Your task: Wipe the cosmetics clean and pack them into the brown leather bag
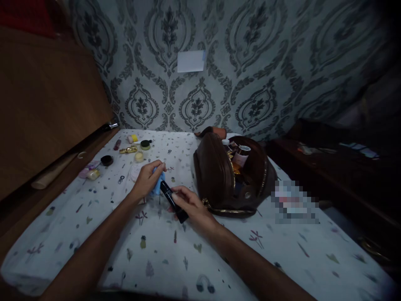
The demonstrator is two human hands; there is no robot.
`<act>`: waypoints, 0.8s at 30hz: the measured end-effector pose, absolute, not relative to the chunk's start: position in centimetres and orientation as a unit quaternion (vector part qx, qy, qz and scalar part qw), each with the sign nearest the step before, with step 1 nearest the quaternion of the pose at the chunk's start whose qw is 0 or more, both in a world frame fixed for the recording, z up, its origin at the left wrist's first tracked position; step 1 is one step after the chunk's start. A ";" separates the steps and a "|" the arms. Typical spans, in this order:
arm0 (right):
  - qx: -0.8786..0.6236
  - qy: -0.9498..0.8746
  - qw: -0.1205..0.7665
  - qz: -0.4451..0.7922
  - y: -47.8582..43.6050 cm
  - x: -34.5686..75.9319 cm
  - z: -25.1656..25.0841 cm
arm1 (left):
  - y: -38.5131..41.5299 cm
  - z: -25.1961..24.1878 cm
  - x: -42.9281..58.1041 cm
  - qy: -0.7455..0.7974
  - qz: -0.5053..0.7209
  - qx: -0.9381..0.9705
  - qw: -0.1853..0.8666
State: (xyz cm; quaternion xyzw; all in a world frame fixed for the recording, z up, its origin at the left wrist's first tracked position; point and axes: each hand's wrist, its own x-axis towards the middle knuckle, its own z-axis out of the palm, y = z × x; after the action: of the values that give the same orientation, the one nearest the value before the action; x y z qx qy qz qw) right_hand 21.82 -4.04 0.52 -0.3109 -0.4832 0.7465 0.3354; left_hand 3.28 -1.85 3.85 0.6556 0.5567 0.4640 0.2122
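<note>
A black tube (169, 196) slants across the middle of the view, its upper end beside a light blue cloth (156, 187). My right hand (192, 206) is closed round the lower part of the tube, its thumb on top. My left hand (148, 178) pinches the blue cloth, close to the tube's upper end. To the right of my hands stands a brown bag (213, 171), unzipped and wide open, with bottles and other small items inside. A round pale item (135, 172) lies partly behind my left hand.
Small jars (145, 144), a gold tube (128, 149) and a black lid (107, 160) lie at the back left of the patterned cloth (169, 267). A brown board (53, 108) borders the left side. A blurred-out item (293, 202) lies right of the bag.
</note>
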 end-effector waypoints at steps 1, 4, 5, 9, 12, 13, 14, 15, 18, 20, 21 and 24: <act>-0.319 -0.510 0.348 0.719 -4.0 21.8 0.4 | -1.9 3.8 3.3 0.559 0.463 0.655 0.210; -0.329 -0.557 0.377 0.663 -3.9 21.7 0.1 | -1.8 3.7 3.5 0.560 0.464 0.656 0.204; -0.330 -0.555 0.381 0.662 -4.0 21.8 0.1 | -1.8 3.7 3.5 0.559 0.466 0.656 0.200; -0.326 -0.477 0.362 0.732 -4.1 22.0 0.4 | -1.9 3.8 3.4 0.558 0.474 0.655 0.185; -0.314 -0.415 0.329 0.788 -4.1 22.1 0.8 | -2.0 4.0 3.5 0.557 0.483 0.650 0.185; -0.310 -0.401 0.316 0.802 -4.1 22.1 0.9 | -2.0 4.0 3.5 0.556 0.487 0.648 0.184; -0.307 -0.390 0.303 0.814 -4.1 22.1 0.9 | -2.1 4.0 3.5 0.556 0.490 0.647 0.181; -0.304 -0.384 0.292 0.822 -4.1 22.1 0.8 | -2.1 4.1 3.6 0.554 0.492 0.647 0.179; -0.292 -0.411 0.286 0.815 -4.2 21.9 0.6 | -2.2 4.1 3.7 0.556 0.491 0.648 0.171; -0.289 -0.462 0.302 0.782 -4.4 21.8 0.4 | -2.2 4.0 3.7 0.563 0.488 0.646 0.166; -0.295 -0.490 0.317 0.756 -4.5 21.7 0.3 | -2.2 4.0 3.7 0.567 0.486 0.645 0.164; -0.325 -0.552 0.368 0.674 -4.6 21.7 0.3 | -2.1 3.8 3.7 0.570 0.483 0.645 0.160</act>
State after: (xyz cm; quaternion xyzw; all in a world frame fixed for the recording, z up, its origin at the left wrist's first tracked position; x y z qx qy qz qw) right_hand 21.65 -4.62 0.31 -0.3246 -0.5521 0.6741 0.3680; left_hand 3.75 -2.07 3.84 0.6454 0.5695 0.4831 0.1603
